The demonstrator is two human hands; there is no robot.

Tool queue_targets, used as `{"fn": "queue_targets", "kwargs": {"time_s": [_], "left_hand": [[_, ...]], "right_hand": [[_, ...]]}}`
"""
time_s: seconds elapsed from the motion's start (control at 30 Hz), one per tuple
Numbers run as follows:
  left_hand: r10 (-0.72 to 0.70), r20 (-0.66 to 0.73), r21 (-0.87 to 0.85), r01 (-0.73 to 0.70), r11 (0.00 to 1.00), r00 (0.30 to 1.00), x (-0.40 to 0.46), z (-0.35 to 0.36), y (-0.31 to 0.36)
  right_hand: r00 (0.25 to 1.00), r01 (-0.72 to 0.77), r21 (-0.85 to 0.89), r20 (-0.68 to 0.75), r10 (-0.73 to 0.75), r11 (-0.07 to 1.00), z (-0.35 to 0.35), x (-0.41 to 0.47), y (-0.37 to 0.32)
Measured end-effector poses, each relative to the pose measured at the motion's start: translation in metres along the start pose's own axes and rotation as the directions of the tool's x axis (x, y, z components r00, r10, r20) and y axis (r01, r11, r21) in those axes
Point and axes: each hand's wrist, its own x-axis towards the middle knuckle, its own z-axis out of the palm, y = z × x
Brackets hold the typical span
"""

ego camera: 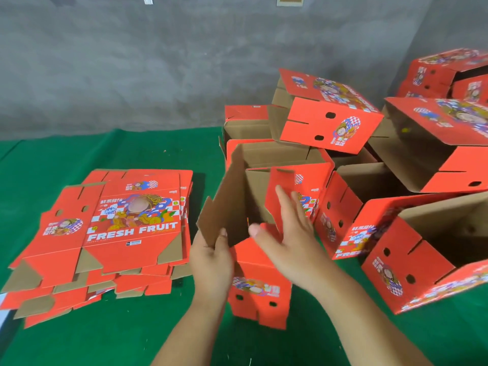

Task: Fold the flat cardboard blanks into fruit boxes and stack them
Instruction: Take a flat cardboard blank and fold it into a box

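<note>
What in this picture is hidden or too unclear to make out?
Head view only:
- Stack of flat blanks: the count is unclear, since the top sheet covers the lower ones.
- Half-folded box: its base is hidden behind its own walls and the right hand.
- Left hand: its fingertips are behind the brown flap.
- Folded boxes: cut off by the right edge.

Two bare forearms, no sleeves, hands (211,257) unadorned.

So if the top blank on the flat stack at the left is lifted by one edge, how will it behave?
The top blank is thin creased cardboard, so it will probably feel light and bend along its folds. Its cut flaps would likely hang down. The printed red face looks smooth, so it may slide off the stack easily.
</note>
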Motion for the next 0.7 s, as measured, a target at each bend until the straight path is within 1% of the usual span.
{"fn": "queue_targets", "kwargs": {"time_s": [0.03, 0.07, 0.1, 0.13, 0.17, 0.23, 0.3, 0.37, 0.43, 0.47, 0.5, 0.53, 0.57, 0.63, 0.67, 0.7], "left_hand": [[0.013, -0.037, -0.013, -0.013, 1.0, 0.999, -0.005, 0.005, 0.004], [0.03, -0.062, -0.021, -0.031, 0.999, 0.998, -0.011, 0.01, 0.008], [0.047, -0.072, -0.023, -0.049, 0.999, 0.996, -0.017, 0.014, 0.013], [0.054, -0.061, -0.03, -0.056, 0.998, 0.997, -0.024, 0.018, 0.018], [0.052, -0.033, -0.042, -0.054, 0.998, 0.998, -0.031, 0.022, 0.021], [0.036, 0.04, -0.06, -0.033, 0.998, 0.999, -0.046, 0.031, 0.025], [0.015, 0.134, -0.083, -0.004, 0.997, 0.991, -0.062, 0.039, 0.029], [0.027, 0.266, -0.073, -0.007, 0.997, 0.964, -0.075, 0.044, 0.027], [0.042, 0.413, -0.075, -0.012, 0.997, 0.91, -0.079, 0.043, 0.026], [0.048, 0.468, -0.073, -0.015, 0.997, 0.882, -0.076, 0.04, 0.027], [0.059, 0.493, -0.069, -0.028, 0.997, 0.868, -0.07, 0.036, 0.028], [0.068, 0.49, -0.062, -0.042, 0.997, 0.869, -0.06, 0.032, 0.027], [0.051, 0.449, -0.037, -0.039, 0.999, 0.892, -0.047, 0.028, 0.024], [-0.077, 0.295, 0.106, 0.047, 0.993, 0.952, -0.012, 0.021, 0.023], [-0.154, 0.245, 0.178, 0.112, 0.978, 0.957, 0.007, 0.016, 0.023], [-0.208, 0.239, 0.218, 0.156, 0.963, 0.948, 0.025, 0.008, 0.022]], "right_hand": [[0.998, 0.059, 0.027, 0.023, -0.06, 0.998, 0.001, -0.01, 0.002], [0.996, 0.093, 0.026, 0.006, -0.093, 0.995, 0.002, -0.018, 0.007], [0.995, 0.092, 0.026, -0.046, -0.091, 0.995, 0.003, -0.023, 0.015], [0.992, 0.06, 0.055, -0.115, -0.053, 0.997, 0.004, -0.026, 0.023], [0.984, 0.007, 0.132, -0.179, 0.017, 0.991, 0.005, -0.026, 0.033], [0.95, -0.099, 0.319, -0.252, 0.185, 0.942, 0.008, -0.018, 0.051], [0.907, -0.157, 0.418, -0.297, 0.298, 0.895, 0.009, -0.008, 0.062], [0.876, -0.168, 0.451, -0.339, 0.342, 0.877, 0.008, -0.001, 0.07], [0.852, -0.163, 0.466, -0.379, 0.362, 0.87, 0.001, 0.004, 0.077], [0.847, -0.158, 0.474, -0.386, 0.366, 0.866, -0.005, 0.006, 0.081], [0.847, -0.16, 0.488, -0.378, 0.373, 0.858, -0.011, 0.009, 0.083], [0.851, -0.173, 0.504, -0.356, 0.386, 0.846, -0.018, 0.01, 0.086], [0.856, -0.189, 0.513, -0.333, 0.396, 0.838, -0.024, 0.01, 0.089], [0.856, -0.206, 0.506, -0.323, 0.405, 0.838, -0.033, 0.009, 0.096], [0.854, -0.213, 0.508, -0.319, 0.412, 0.834, -0.037, 0.01, 0.102], [0.857, -0.216, 0.546, -0.291, 0.425, 0.809, -0.039, 0.01, 0.105]]}}
